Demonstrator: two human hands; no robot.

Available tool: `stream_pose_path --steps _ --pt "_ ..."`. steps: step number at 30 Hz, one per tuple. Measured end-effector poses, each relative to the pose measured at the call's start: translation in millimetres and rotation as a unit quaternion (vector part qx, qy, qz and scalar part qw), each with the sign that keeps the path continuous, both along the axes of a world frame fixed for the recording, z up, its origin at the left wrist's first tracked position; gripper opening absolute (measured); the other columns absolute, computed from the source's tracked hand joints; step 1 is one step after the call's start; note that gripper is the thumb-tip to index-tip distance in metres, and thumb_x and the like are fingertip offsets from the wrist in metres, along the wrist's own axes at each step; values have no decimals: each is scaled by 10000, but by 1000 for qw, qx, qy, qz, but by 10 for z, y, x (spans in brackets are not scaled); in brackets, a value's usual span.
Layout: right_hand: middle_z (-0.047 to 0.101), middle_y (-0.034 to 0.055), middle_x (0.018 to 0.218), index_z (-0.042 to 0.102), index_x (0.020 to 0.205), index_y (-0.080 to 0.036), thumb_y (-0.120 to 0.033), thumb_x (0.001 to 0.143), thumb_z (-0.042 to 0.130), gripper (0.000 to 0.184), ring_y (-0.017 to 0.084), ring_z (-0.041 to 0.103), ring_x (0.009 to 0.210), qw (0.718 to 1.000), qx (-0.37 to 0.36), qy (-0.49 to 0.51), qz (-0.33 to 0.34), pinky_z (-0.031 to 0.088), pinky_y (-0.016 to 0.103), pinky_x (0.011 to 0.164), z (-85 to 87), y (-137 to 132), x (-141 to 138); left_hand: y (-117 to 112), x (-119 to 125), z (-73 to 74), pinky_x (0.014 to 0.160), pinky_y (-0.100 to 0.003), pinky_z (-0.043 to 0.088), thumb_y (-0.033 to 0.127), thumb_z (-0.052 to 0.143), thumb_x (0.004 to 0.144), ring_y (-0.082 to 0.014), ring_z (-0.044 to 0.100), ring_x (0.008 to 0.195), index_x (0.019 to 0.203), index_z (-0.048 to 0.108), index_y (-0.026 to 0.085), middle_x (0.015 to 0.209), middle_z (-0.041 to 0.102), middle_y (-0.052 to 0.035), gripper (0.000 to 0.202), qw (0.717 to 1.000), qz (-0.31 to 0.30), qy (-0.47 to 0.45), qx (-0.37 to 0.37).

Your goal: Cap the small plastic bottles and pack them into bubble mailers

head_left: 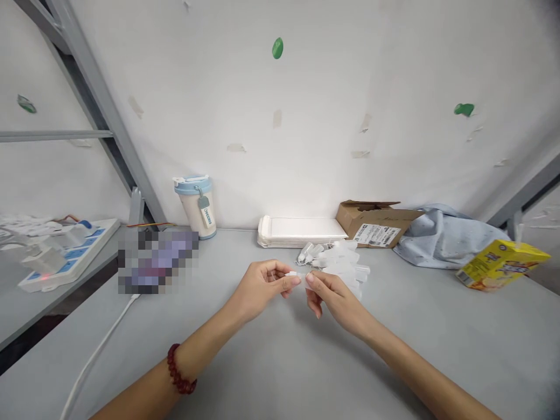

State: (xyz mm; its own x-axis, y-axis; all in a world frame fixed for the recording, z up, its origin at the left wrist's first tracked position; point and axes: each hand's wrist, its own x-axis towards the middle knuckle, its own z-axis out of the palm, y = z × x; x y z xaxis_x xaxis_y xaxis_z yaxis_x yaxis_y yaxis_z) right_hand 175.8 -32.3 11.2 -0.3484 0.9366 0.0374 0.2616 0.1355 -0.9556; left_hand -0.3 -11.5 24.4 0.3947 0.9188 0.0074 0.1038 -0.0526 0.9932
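Note:
My left hand and my right hand meet over the middle of the grey table. Both pinch a small white plastic piece between thumb and fingertips, one hand at each end. Just behind my right hand lies a pile of several small clear and white plastic parts. A dark red bead bracelet circles my left wrist.
At the back by the wall stand a blue-lidded cup, a flat stack of white trays, an open cardboard box and a light blue cloth. A yellow carton lies right; a power strip and white cable left.

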Motion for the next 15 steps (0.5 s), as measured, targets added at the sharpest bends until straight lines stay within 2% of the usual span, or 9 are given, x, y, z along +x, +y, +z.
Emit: stream_pose_path --steps 4,9,12,15 --pt "460 -38 472 406 589 -183 -518 861 373 433 83 385 470 997 42 -64 -16 300 226 493 7 -8 10 30 -32 -8 586 -244 438 428 625 709 -111 534 576 745 605 145 609 582 6 286 999 -39 0 -17" --pt "346 -66 451 376 569 -188 -512 839 420 424 71 295 435 983 109 -141 -32 218 227 439 -21 -19 -10 52 -52 -65 537 -230 387 430 588 729 -90 481 488 576 503 151 523 511 32 329 998 -45 25 -29" --pt "339 -69 443 363 571 -191 -506 848 405 422 72 295 429 983 107 -150 -17 220 229 442 -48 -33 -21 60 -52 -102 542 -243 385 459 543 748 -87 468 464 536 445 157 521 468 41 383 995 -64 25 -65" --pt "368 -66 437 408 592 -185 -507 846 412 410 76 321 432 989 78 -128 -11 255 226 454 -58 -35 -21 60 -49 -110 538 -250 386 503 526 745 -92 466 465 532 440 157 529 463 35 416 994 -72 34 -74"
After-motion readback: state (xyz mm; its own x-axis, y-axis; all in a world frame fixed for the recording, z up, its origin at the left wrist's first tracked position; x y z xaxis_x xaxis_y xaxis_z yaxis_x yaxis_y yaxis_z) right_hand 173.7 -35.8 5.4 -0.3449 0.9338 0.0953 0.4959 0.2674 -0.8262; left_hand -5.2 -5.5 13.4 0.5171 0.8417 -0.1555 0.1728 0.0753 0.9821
